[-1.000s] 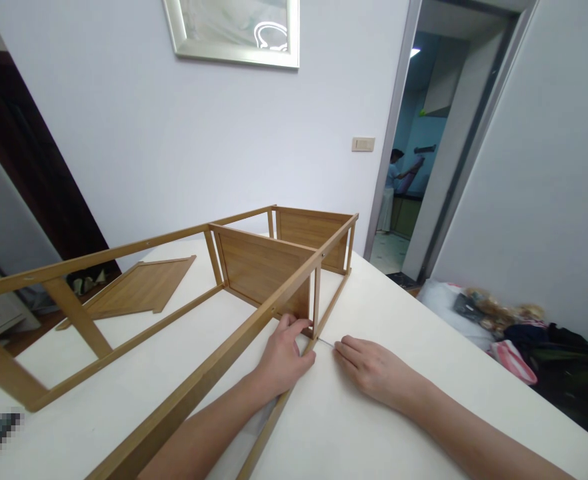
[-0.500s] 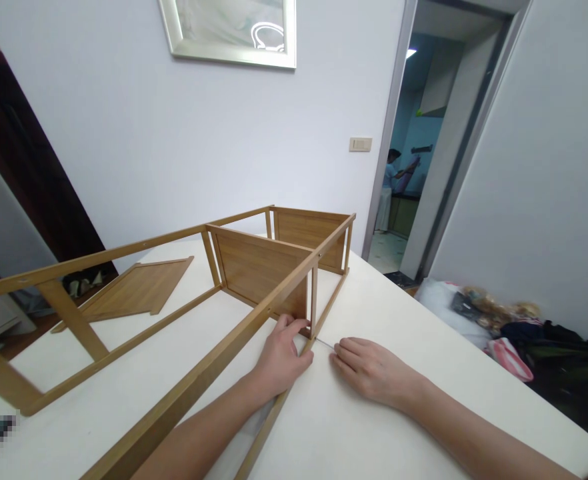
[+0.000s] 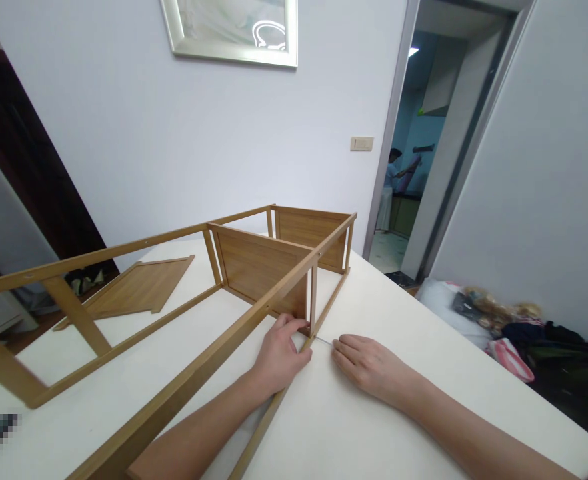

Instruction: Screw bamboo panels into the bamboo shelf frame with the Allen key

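A bamboo shelf frame (image 3: 254,267) lies on its side on the white table (image 3: 374,427). My left hand (image 3: 279,357) grips the frame's lower rail beside an upright panel (image 3: 261,273), thumb on the outside and fingers curled inside. My right hand (image 3: 369,367) rests on the table just to the right, fingers pinched on a thin metal tool (image 3: 323,341). The tool's tip meets the rail at the foot of the upright post.
A loose bamboo board (image 3: 134,290) lies on the table at the left. A doorway (image 3: 424,167) at the right shows another person standing far off. Bags and clutter (image 3: 514,333) sit on the floor at the right. A framed picture (image 3: 234,30) hangs on the wall.
Both hands keep their places at the rail joint. Only the view has shifted slightly.
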Motion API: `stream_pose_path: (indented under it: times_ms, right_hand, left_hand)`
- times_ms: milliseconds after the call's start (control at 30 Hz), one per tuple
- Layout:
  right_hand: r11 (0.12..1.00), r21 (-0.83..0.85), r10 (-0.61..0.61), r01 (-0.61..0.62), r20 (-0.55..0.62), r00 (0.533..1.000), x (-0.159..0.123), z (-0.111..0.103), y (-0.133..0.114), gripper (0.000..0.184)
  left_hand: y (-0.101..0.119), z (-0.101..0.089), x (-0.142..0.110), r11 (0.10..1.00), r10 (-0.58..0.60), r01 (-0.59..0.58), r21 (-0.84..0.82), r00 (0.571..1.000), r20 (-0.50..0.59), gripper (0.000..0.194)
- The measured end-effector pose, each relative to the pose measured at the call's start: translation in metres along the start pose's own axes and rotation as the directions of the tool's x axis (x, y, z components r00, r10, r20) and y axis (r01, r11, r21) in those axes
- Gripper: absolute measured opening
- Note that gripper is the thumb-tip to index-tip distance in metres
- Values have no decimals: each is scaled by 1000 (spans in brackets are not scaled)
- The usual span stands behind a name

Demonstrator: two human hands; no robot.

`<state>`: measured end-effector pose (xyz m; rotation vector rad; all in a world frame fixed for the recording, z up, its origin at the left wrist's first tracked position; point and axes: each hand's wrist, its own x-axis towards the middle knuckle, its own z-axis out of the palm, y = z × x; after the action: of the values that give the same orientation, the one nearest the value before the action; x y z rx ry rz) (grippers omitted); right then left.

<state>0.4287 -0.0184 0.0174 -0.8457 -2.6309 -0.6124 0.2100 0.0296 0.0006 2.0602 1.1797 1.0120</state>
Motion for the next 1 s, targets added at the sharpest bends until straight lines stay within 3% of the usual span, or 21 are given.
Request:
stream_pose_path:
  times_ms: [167, 400, 767, 900, 1000]
  right_hand:
    - [999, -39, -20, 22, 63, 998, 2, -3, 0, 25]
    - [1000, -2, -30, 30, 25, 999, 3, -8, 3, 24]
    - [996, -75, -41, 50, 113, 993, 4, -11, 1, 21]
    - [980, 155, 104, -123, 130, 986, 5, -6, 1, 18]
    - [847, 410, 318, -338, 118, 941, 6, 1, 2, 24]
  left_hand:
    - [1, 1, 0, 1000, -2, 2, -2, 1000, -15, 39]
    - [1, 1, -1, 1000, -10, 9, -11, 1000, -15, 39]
    - [1, 1, -1, 1000, -14, 13, -4, 1000, -13, 41]
    - [0, 1, 0, 1000, -17, 17, -5, 1000, -14, 41]
    - [1, 1, -1, 1000, -13, 13, -4, 1000, -15, 42]
